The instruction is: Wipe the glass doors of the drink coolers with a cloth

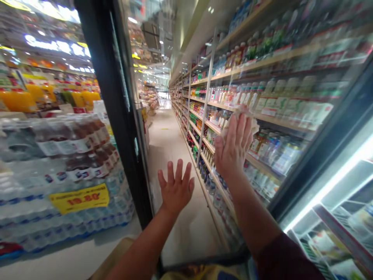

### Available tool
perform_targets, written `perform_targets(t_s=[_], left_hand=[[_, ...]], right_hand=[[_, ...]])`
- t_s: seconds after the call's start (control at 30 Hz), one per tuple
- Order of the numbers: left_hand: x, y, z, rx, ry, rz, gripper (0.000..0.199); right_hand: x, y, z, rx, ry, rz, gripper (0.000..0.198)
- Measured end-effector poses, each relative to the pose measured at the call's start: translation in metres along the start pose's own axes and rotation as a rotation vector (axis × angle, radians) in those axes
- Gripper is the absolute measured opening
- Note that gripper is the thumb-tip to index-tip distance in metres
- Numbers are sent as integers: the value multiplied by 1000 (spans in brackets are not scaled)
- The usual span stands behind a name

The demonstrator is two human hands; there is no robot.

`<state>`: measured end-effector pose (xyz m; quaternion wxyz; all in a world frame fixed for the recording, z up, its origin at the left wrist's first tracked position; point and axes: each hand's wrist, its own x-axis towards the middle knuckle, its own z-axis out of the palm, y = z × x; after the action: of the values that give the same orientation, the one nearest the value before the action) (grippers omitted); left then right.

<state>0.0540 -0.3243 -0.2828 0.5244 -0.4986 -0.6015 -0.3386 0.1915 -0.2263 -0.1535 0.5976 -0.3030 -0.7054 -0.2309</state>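
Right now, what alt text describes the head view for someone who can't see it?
A person's right hand presses a pale cloth against a black-framed glass door; the left hand is spread open at the glass. Shelves of bottles show in the glass, and packed bottles with a yellow sign stand at picture left.

Cloth (pixel 255 126) off-white; door frame (pixel 109 77) black; sleeve (pixel 287 258) dark maroon; sign (pixel 56 200) yellow.

Pretty bright shop lighting tbh, but the sign (pixel 58 46) far off on the left is blown out, the strip light (pixel 332 186) near right glares hard white, and the bottles (pixel 297 95) on the right smear toward the edge, while the left hand (pixel 176 190) looks reasonably clear.
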Motion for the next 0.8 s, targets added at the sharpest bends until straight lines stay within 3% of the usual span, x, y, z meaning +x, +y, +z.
perform_targets(t_s=[0.1,0.27,0.37,0.43,0.53,0.63,0.7,0.8], left_hand=[[0,-1,-3,3,12,-1,73],[35,-7,-22,25,119,-12,60],[65,-10,-23,58,140,-43,66],[76,-10,-17,75,89,-39,70],[80,-9,-9,73,39,-34,71],[76,-9,-8,72,52,-41,72],[74,-9,-9,71,52,-40,73],[73,-9,-12,66,34,-51,75]], right_hand=[[-17,-1,2,-12,-14,-25,69],[-116,22,10,-15,-65,-120,73],[-148,46,11,-31,-74,-159,73],[-138,60,9,-30,-70,-146,73],[-83,71,4,0,-5,-3,70],[-32,62,0,19,65,96,66],[-32,44,1,15,56,63,66],[-83,11,8,43,-31,-114,64]])
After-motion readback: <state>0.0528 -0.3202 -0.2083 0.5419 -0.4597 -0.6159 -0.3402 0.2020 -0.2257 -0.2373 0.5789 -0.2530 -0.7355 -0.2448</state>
